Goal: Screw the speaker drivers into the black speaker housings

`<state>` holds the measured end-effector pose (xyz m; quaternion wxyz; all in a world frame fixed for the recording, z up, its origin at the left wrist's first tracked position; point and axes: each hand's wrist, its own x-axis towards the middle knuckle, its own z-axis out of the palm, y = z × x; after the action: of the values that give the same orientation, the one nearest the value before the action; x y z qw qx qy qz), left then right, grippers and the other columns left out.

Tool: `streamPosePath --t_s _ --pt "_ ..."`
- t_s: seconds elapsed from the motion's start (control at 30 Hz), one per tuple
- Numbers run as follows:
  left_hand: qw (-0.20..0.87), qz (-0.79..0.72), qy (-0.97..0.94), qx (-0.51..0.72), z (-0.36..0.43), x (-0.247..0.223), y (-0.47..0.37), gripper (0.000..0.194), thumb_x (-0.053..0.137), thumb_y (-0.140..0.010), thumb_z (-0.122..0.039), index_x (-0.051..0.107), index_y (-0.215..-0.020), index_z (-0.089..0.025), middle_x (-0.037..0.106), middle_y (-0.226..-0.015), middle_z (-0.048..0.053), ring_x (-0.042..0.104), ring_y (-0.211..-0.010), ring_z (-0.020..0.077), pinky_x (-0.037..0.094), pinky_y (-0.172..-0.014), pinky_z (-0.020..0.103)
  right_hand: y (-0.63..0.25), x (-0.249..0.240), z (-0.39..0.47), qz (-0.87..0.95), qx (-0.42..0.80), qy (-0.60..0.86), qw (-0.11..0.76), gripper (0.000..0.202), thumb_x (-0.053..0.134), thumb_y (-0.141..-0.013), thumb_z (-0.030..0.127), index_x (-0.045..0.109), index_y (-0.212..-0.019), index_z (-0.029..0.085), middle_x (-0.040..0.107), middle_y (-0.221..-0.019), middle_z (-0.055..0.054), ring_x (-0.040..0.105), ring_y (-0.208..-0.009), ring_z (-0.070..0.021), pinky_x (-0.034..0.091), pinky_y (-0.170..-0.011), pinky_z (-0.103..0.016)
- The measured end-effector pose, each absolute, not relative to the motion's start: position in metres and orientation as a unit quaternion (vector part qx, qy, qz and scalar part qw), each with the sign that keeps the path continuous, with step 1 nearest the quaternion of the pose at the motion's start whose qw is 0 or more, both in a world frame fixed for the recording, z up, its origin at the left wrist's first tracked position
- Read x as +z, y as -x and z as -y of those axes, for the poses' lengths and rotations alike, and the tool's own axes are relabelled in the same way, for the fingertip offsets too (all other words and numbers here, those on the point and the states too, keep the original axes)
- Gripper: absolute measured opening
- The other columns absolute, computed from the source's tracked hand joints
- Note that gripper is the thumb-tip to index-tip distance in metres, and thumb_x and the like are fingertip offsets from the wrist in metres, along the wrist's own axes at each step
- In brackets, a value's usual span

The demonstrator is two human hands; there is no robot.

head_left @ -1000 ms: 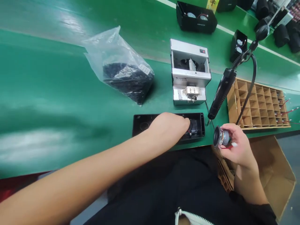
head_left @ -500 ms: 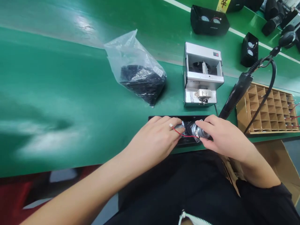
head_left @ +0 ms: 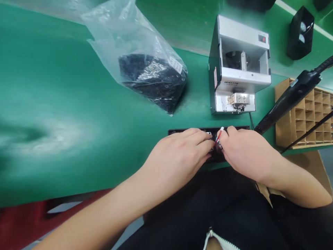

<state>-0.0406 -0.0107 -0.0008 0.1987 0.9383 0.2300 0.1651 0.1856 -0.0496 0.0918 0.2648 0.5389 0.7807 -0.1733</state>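
Observation:
A long black panel point(head_left: 241, 127) lies along the bench's front edge, largely covered by both my hands. On its left part, my left hand point(head_left: 179, 152) has its fingers curled over a small speaker driver point(head_left: 209, 134), of which only a bit of metal shows. Beside it, my right hand point(head_left: 247, 151) is closed around a second speaker driver point(head_left: 220, 145), mostly hidden under the fingers. Between the hands a red wire point(head_left: 218, 137) stands up, ending in a white plug point(head_left: 222, 128) by my right fingertips.
A clear bag of black parts point(head_left: 156, 78) lies behind my left hand. A silver and black machine point(head_left: 243, 78) stands beyond the panel. A black electric screwdriver point(head_left: 288, 99) hangs at the right, before a divided carton point(head_left: 284, 128). A black speaker box point(head_left: 299, 38) sits farther back.
The view has come closer and shifted. My right hand has moved in toward the left one and now covers its driver. The red wire, stretched across before, now stands up between the hands.

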Motion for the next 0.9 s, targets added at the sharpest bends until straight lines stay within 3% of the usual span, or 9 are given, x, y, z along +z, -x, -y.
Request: streamPosePath --t_s 0.2,0.33,0.43,0.63,0.73,0.83,0.9 --pt "0.176 -0.236 -0.942 0.161 0.01 0.001 0.033 0.026 0.065 -0.127 -0.025 0.084 -0.109 -0.021 0.092 -0.118 0.009 0.085 -0.101 0.0275 0.064 -0.08 0.041 -0.198 0.086 0.053 -0.786 -0.183 -0.546 0.224 0.025 0.058 -0.12 0.022 0.081 -0.131 0.021 0.086 -0.117 -0.015 0.087 -0.085 -0.0303 0.054 -0.067 -0.04" --pt "0.182 -0.268 -0.942 0.087 0.018 0.011 0.018 0.016 0.086 -0.119 -0.031 0.082 -0.108 -0.02 0.088 -0.112 0.008 0.085 -0.105 0.029 0.064 -0.083 0.041 -0.22 0.07 0.066 -0.803 -0.17 -0.549 0.154 0.024 0.065 -0.12 0.034 0.084 -0.126 0.021 0.088 -0.126 -0.016 0.089 -0.094 -0.0307 0.067 -0.078 -0.041" --pt "0.175 -0.281 -0.942 0.057 0.019 0.013 0.008 0.015 0.088 -0.115 -0.023 0.08 -0.103 -0.02 0.087 -0.107 0.005 0.083 -0.1 0.0266 0.062 -0.08 0.038 -0.233 0.058 0.071 -0.816 -0.165 -0.545 0.102 0.028 0.073 -0.118 0.039 0.085 -0.13 0.017 0.09 -0.132 -0.02 0.091 -0.099 -0.0323 0.073 -0.081 -0.044" --pt "0.18 -0.267 -0.943 0.086 0.016 0.007 0.02 0.008 0.088 -0.114 -0.023 0.082 -0.112 -0.018 0.089 -0.122 0.011 0.085 -0.106 0.0313 0.067 -0.084 0.042 -0.24 0.063 0.062 -0.832 -0.189 -0.516 0.083 0.045 0.101 -0.104 0.034 0.08 -0.142 0.021 0.091 -0.129 -0.013 0.092 -0.114 -0.0338 0.076 -0.098 -0.047" --pt "0.2 -0.257 -0.937 0.123 0.014 0.0 0.031 0.006 0.08 -0.114 -0.019 0.083 -0.119 -0.018 0.09 -0.127 0.013 0.086 -0.109 0.0333 0.069 -0.087 0.044 -0.24 0.064 0.056 -0.831 -0.205 -0.51 0.086 0.035 0.097 -0.106 0.032 0.082 -0.136 0.022 0.089 -0.121 -0.011 0.088 -0.102 -0.0317 0.072 -0.088 -0.045" --pt "0.235 -0.263 -0.924 0.147 0.015 -0.004 0.038 0.016 0.067 -0.116 -0.015 0.081 -0.122 -0.019 0.09 -0.119 0.012 0.086 -0.103 0.033 0.07 -0.083 0.043 -0.241 0.066 0.06 -0.832 -0.216 -0.508 0.053 0.028 0.087 -0.111 0.033 0.082 -0.135 0.021 0.088 -0.118 -0.011 0.086 -0.108 -0.0309 0.072 -0.093 -0.044" --pt "0.247 -0.258 -0.92 0.162 0.018 -0.003 0.039 0.024 0.059 -0.117 -0.013 0.081 -0.126 -0.018 0.091 -0.126 0.014 0.088 -0.108 0.0338 0.073 -0.085 0.044 -0.242 0.067 0.067 -0.833 -0.212 -0.511 0.017 0.031 0.079 -0.114 0.033 0.082 -0.142 0.02 0.088 -0.125 -0.014 0.086 -0.114 -0.0307 0.073 -0.098 -0.045"
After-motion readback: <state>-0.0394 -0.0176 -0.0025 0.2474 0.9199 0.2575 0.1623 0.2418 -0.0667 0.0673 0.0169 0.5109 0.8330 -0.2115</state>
